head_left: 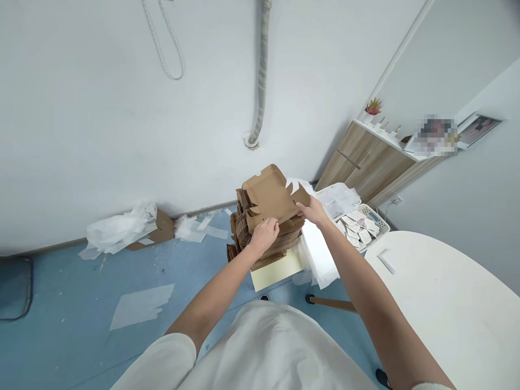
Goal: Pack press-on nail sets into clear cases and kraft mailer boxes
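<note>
Over blue floor (60, 325), left hand (264, 234) and right hand (313, 210) seemingly pinch cardboard (270, 195).

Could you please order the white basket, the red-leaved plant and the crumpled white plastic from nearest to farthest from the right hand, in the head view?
1. White basket, just right of the right hand gripping the cardboard box.
2. Red-leaved plant, atop the cabinet, upper right.
3. Crumpled white plastic, by the wall, far left.

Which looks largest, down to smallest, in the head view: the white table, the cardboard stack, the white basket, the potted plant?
1. white table, though nearest the camera
2. cardboard stack, top box held by left hand and right hand
3. white basket
4. potted plant, farthest away
</note>
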Demonstrator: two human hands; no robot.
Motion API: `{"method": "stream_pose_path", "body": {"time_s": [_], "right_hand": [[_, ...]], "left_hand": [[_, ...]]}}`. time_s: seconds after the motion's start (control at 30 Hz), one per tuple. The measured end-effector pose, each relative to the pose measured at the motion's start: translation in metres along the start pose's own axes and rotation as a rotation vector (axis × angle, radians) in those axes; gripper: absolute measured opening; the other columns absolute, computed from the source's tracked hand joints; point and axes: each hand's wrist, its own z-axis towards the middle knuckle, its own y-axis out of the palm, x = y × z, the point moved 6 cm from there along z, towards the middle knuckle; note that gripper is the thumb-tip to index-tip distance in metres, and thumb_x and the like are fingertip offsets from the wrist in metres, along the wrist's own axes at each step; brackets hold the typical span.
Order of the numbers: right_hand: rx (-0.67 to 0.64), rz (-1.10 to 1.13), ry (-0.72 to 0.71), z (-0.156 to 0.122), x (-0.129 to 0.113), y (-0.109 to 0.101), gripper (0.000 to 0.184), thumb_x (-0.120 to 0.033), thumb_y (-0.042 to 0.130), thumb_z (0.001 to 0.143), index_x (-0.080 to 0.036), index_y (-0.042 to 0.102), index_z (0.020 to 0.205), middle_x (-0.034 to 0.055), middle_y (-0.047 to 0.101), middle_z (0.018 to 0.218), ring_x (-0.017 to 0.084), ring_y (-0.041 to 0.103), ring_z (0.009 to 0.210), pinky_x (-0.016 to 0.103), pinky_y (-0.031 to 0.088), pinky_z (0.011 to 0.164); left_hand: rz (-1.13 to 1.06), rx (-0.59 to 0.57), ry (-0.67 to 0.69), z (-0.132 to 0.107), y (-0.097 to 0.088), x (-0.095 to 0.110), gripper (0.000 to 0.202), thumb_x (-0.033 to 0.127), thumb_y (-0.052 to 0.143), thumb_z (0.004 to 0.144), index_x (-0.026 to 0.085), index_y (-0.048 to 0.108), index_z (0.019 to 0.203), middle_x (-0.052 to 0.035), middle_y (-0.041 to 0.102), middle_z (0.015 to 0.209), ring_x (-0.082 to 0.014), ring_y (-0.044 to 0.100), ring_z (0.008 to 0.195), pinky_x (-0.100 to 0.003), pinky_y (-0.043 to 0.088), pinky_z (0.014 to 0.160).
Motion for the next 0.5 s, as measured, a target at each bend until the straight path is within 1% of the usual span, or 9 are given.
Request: {"method": "stream_pose_path", "body": {"time_s": [0.07,0.1,0.17,0.23,0.3,0.33,0.4,0.47,0.5], "right_hand": [[0.012,0.036,-0.007,-0.001,-0.006,0.0,0.051,-0.035,0.047,0.074,-0.021,0.04,0.123,0.0082,0.059,0.103,0.017,0.058,0.071,0.032,0.05,0.06],[0.034,0.051,-0.026,-0.002,-0.009,-0.004,0.048,-0.033,0.044,0.076,-0.021,0.042,0.122,0.0073,0.06,0.102,0.016,0.058,0.07,0.031,0.05,0.059],[0.085,0.101,-0.066,-0.006,-0.016,-0.015,0.046,-0.032,0.04,0.077,-0.022,0.043,0.122,0.0057,0.06,0.101,0.015,0.058,0.07,0.029,0.05,0.057],[0.114,0.162,-0.087,-0.012,-0.019,-0.03,0.046,-0.033,0.039,0.077,-0.022,0.043,0.122,0.0049,0.059,0.102,0.014,0.057,0.07,0.028,0.051,0.056],[0.15,0.223,-0.09,-0.02,-0.017,-0.049,0.047,-0.034,0.039,0.077,-0.022,0.043,0.122,0.0045,0.059,0.101,0.015,0.057,0.07,0.028,0.05,0.054],[0.178,0.251,-0.086,-0.025,-0.013,-0.059,0.047,-0.035,0.04,0.077,-0.022,0.044,0.122,0.0044,0.06,0.1,0.015,0.057,0.07,0.028,0.05,0.054],[0.249,0.301,-0.065,-0.037,0.0,-0.082,0.048,-0.037,0.041,0.076,-0.022,0.044,0.121,0.0042,0.06,0.098,0.015,0.058,0.07,0.028,0.05,0.053],[0.335,0.338,-0.03,-0.056,0.018,-0.106,0.048,-0.038,0.041,0.076,-0.022,0.045,0.121,0.0041,0.06,0.099,0.015,0.058,0.071,0.027,0.049,0.053],[0.385,0.345,-0.01,-0.068,0.029,-0.118,0.049,-0.039,0.041,0.076,-0.022,0.045,0.121,0.0043,0.06,0.101,0.015,0.058,0.072,0.027,0.049,0.053]], "left_hand": [[-0.059,0.015,0.035,-0.003,-0.003,0.005,0.017,0.025,0.038,0.083,0.017,0.051,0.09,-0.0064,0.058,0.083,-0.018,0.056,0.079,-0.029,0.044,0.069],[-0.095,0.03,0.05,-0.003,-0.007,0.007,0.02,0.03,0.041,0.081,0.017,0.05,0.093,-0.007,0.058,0.088,-0.0191,0.055,0.084,-0.031,0.044,0.073],[-0.16,0.089,0.047,-0.004,-0.018,0.006,0.033,0.04,0.046,0.078,0.017,0.047,0.101,-0.0092,0.053,0.102,-0.0218,0.05,0.098,-0.035,0.04,0.083],[-0.205,0.177,-0.034,-0.002,-0.029,0.0,0.043,0.043,0.045,0.078,0.016,0.041,0.111,-0.0119,0.044,0.117,-0.0233,0.041,0.112,-0.038,0.034,0.092],[-0.241,0.225,-0.158,0.001,-0.032,-0.008,0.05,0.043,0.044,0.079,0.015,0.032,0.12,-0.014,0.034,0.127,-0.0237,0.032,0.12,-0.039,0.029,0.097],[-0.265,0.22,-0.221,0.003,-0.028,-0.012,0.056,0.043,0.045,0.079,0.015,0.027,0.123,-0.0149,0.029,0.13,-0.0241,0.029,0.122,-0.039,0.029,0.097],[-0.337,0.159,-0.33,0.008,-0.013,-0.014,0.068,0.044,0.049,0.076,0.015,0.017,0.129,-0.0163,0.023,0.133,-0.0252,0.026,0.124,-0.039,0.03,0.097],[-0.443,0.064,-0.42,0.012,0.008,-0.009,0.075,0.042,0.052,0.074,0.016,0.011,0.131,-0.0165,0.025,0.133,-0.0248,0.03,0.122,-0.037,0.033,0.094],[-0.507,0.011,-0.458,0.013,0.02,-0.004,0.074,0.039,0.053,0.075,0.018,0.01,0.131,-0.0158,0.03,0.132,-0.0236,0.036,0.118,-0.035,0.036,0.092]]}}
